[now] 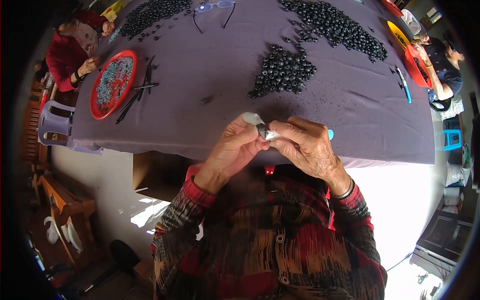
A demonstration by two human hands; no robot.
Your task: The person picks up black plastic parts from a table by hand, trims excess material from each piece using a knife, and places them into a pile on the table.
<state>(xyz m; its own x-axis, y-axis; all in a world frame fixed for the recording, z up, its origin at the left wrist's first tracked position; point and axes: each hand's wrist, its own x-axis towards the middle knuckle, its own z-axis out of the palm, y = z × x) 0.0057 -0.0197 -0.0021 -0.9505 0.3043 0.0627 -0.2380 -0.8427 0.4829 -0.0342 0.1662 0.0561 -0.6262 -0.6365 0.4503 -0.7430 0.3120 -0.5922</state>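
Observation:
Both of my hands meet above the near edge of the cloth-covered table. Between thumb and fingers, my left hand (233, 145) pinches a small black rounded piece (262, 131); a white finger cover (253, 118) sits on one fingertip. My right hand (307, 145) is closed against the same piece, its thumb and forefinger pressed together by a bright whitish bit (271, 135). What the right hand holds is mostly hidden. A light blue rounded end (330, 134) shows just beyond its knuckles. Ahead lies a heap of similar small black round pieces (285, 70).
Larger black heaps (335, 25) lie farther back, near eyeglasses (215, 7). A red tray (132, 75) of grey bits and dark slim tools (134, 102) are at left. A blue-and-white pen-like tool (404, 86) and red bowl (415, 65) are at right. Two people sit at the sides.

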